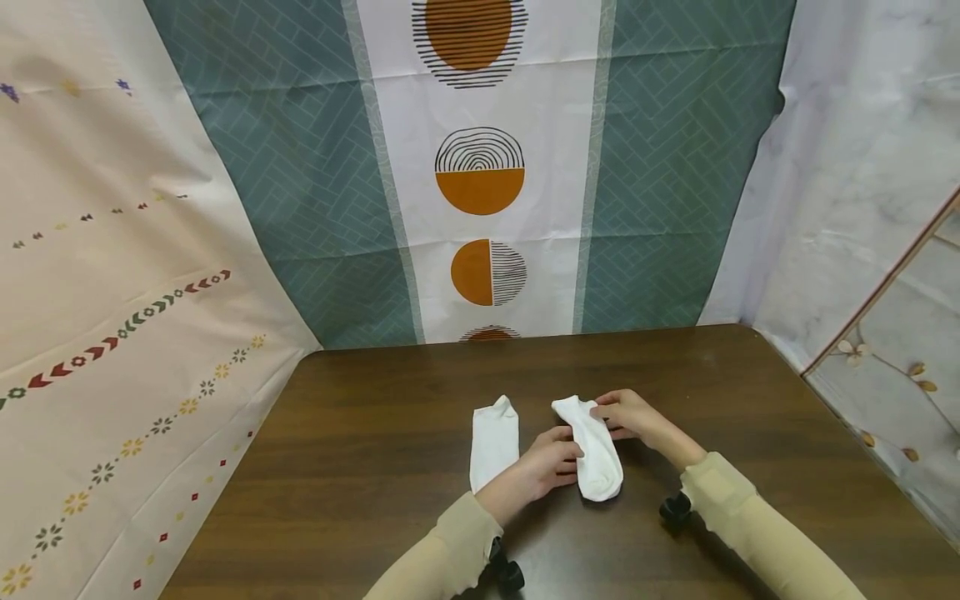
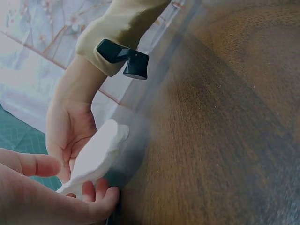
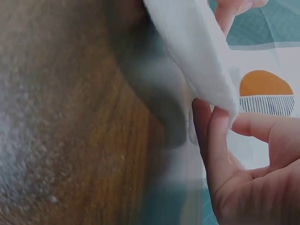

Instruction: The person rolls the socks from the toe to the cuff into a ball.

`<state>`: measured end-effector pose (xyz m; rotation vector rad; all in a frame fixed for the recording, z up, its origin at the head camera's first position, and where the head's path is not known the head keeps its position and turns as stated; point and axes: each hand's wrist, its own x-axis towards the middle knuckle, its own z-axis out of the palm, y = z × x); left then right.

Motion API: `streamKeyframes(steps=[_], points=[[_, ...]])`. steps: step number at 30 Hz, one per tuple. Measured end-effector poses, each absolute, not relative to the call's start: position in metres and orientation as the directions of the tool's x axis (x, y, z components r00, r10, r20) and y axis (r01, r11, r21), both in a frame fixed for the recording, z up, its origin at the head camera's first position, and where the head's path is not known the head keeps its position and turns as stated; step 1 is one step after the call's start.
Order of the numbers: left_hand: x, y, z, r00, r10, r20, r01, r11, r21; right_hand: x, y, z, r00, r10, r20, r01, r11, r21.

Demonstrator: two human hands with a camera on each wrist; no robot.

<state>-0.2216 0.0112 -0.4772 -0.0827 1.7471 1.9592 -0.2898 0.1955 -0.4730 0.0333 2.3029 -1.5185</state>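
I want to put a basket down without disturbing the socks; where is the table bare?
Bare wood lies left of the flat sock, behind both socks toward the backdrop, and right of the right hand. The centre is crowded: both hands hold the second sock.

No writing to read anywhere here, no letters, no brand marks, no numbers. The white socks (image 1: 597,448) carry no label that shows. The backdrop cloth (image 1: 480,167) at the far side bears only orange discs and black line patterns; the cloth on the left (image 1: 112,333) shows small flower and arrow motifs, no words. The dark wooden table (image 1: 375,433) bears no marking.
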Motion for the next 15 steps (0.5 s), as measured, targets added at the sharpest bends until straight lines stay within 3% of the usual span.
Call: streamKeyframes(steps=[15], points=[[-0.2182,0.0122,-0.4757,-0.877,0.336,-0.345,-0.401,-0.112,0.909,-0.2857,0.1934,-0.4693,-0.918,-0.221,-0.329,0.227,0.385,-0.894]])
